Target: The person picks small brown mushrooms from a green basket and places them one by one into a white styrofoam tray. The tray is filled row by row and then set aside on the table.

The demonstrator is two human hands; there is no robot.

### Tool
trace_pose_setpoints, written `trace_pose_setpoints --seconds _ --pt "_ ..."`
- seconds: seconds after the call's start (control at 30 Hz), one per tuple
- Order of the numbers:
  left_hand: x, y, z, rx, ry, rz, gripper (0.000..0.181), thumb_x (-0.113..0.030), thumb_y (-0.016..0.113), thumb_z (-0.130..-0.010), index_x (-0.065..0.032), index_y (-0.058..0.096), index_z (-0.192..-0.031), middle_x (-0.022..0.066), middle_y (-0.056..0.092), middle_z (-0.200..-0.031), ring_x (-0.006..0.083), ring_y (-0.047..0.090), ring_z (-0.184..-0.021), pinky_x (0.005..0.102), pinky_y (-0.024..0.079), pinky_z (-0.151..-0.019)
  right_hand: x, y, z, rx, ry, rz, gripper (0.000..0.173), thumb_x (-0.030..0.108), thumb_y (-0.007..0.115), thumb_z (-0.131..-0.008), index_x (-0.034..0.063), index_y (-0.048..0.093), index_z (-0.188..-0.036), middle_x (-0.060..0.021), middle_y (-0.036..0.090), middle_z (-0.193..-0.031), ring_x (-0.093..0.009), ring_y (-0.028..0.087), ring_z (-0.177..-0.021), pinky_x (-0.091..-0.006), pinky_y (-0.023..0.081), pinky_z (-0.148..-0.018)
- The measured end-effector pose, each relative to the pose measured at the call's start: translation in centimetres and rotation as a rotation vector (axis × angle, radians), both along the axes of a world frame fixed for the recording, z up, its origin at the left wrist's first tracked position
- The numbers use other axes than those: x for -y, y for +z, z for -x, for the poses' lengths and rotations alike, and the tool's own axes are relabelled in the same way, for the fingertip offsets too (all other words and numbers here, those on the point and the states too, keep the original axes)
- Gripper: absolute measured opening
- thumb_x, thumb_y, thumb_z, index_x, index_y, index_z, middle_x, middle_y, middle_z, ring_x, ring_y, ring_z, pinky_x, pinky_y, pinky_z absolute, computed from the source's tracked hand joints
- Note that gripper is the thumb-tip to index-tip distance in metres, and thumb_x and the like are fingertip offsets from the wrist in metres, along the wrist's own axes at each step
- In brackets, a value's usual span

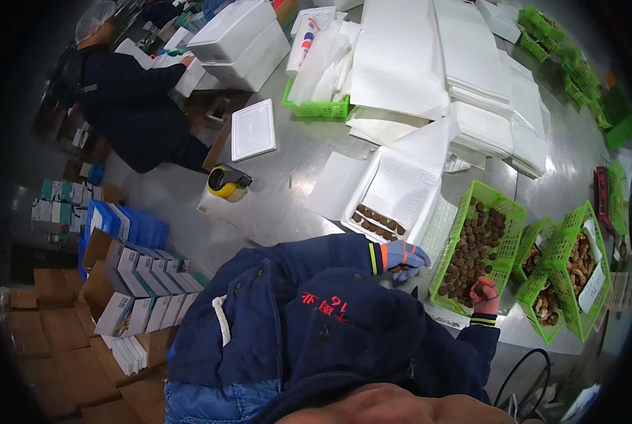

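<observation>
My left hand (405, 259), in a blue-grey glove, curls over a few round brown pieces (399, 268) that look like mushroom caps. Just beyond it, a white foam box (354, 201) holds similar brown pieces in rows, partly covered by a white padded sheet (400, 175). My bare right hand (484, 294) is over the near end of a green plastic basket (511, 233), its fingers curled; whether anything is in them cannot be seen. Loose brown pieces (467, 249) lie in that basket. A blue band circles a right finger.
Green baskets of brown mushrooms (581, 254) stand at right. Stacked white padded sheets (400, 58) cover the table's back. A tape dispenser (228, 183) and white lid (253, 130) lie left. A co-worker (130, 100) stands beside foam boxes (241, 42); cartons (64, 334) fill the left floor.
</observation>
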State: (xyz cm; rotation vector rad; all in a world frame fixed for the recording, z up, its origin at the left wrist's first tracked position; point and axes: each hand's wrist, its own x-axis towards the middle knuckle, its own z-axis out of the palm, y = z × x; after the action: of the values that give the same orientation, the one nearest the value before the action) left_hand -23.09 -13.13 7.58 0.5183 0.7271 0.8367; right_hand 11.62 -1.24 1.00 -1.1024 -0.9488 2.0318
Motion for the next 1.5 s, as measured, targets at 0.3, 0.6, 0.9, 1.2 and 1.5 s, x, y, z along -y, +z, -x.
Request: trace_pose_setpoints --seconds 0.3,0.6,0.9,1.2,1.5 --pt "-0.1 -0.7 -1.0 0.029 -0.011 0.007 0.033 -0.017 0.051 -0.089 0.0038 0.049 -0.113 0.0091 0.053 -0.059 0.0137 0.048 -0.043 0.0256 0.035 -0.038 2.5 -2.5 1.1 0.598 -0.053 -0.381 0.011 0.009 0.05 -0.084 0.0051 0.061 -0.08 0.0013 0.047 -0.055 -0.006 0.04 -0.045 -0.0217 0.03 -0.042" --pt "-0.1 -0.9 -0.6 0.024 -0.05 -0.079 0.031 -0.018 0.048 -0.091 0.0031 0.049 -0.114 0.0096 0.053 -0.058 0.0146 0.048 -0.043 0.0261 0.036 -0.039 2.8 -0.8 1.9 0.551 -0.146 -0.387 0.014 0.011 0.049 -0.088 0.0034 0.06 -0.084 0.001 0.046 -0.055 -0.006 0.041 -0.047 -0.0213 0.032 -0.042" --pt "0.1 0.3 -0.8 0.003 -0.071 -0.079 0.031 -0.018 0.048 -0.09 0.002 0.049 -0.114 0.0074 0.052 -0.058 0.0125 0.048 -0.045 0.0249 0.036 -0.039 3.8 -0.5 2.4 0.735 -0.176 -0.578 0.009 0.007 0.053 -0.084 0.0032 0.061 -0.083 -0.0026 0.056 -0.068 -0.012 0.05 -0.064 -0.0252 0.04 -0.061" --pt "0.2 -0.5 -0.5 -0.011 -0.083 -0.105 0.031 -0.019 0.048 -0.092 0.0019 0.051 -0.114 0.0082 0.053 -0.059 0.0138 0.049 -0.045 0.0256 0.037 -0.042 3.8 -1.6 2.8 0.733 -0.202 -0.737 0.008 0.006 0.053 -0.085 0.0028 0.061 -0.086 -0.0032 0.057 -0.071 -0.012 0.052 -0.066 -0.0261 0.044 -0.063" --pt "0.5 0.9 -0.5 -0.012 -0.103 -0.035 0.032 -0.019 0.049 -0.091 0.0014 0.051 -0.115 0.0065 0.052 -0.058 0.0119 0.048 -0.046 0.0248 0.037 -0.042 -0.8 1.0 1.9 0.499 -0.232 -0.335 0.032 0.005 0.05 -0.084 0.0049 0.053 -0.116 0.0009 0.046 -0.062 -0.007 0.041 -0.047 -0.0206 0.035 -0.042"
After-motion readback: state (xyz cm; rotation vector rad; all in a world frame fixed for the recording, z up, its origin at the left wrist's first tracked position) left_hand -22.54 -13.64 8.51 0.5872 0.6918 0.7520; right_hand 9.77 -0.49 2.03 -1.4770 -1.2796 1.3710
